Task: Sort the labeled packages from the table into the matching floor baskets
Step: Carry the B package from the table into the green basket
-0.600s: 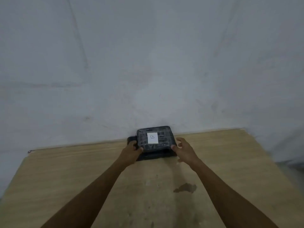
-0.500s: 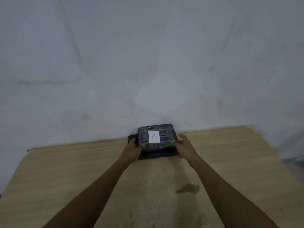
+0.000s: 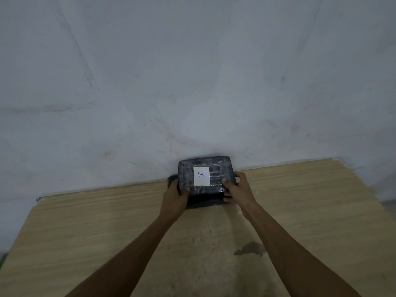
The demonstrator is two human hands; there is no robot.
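Observation:
A black plastic-wrapped package (image 3: pixel 216 168) with a white label reading "B" is tilted up toward me at the far edge of the wooden table (image 3: pixel 85 228). My left hand (image 3: pixel 174 197) grips its left side and my right hand (image 3: pixel 237 190) grips its right side. Under it lies a second black package (image 3: pixel 203 202), flat on the table and mostly hidden; its label cannot be seen. No floor baskets are in view.
A pale grey wall (image 3: pixel 192 82) rises right behind the table's far edge. A dark stain (image 3: pixel 250 248) marks the tabletop near my right forearm. The table's left and right edges drop away to the floor.
Both hands have closed on the sides of the "B" package and lifted its near edge off the package beneath, so it now tilts more toward me.

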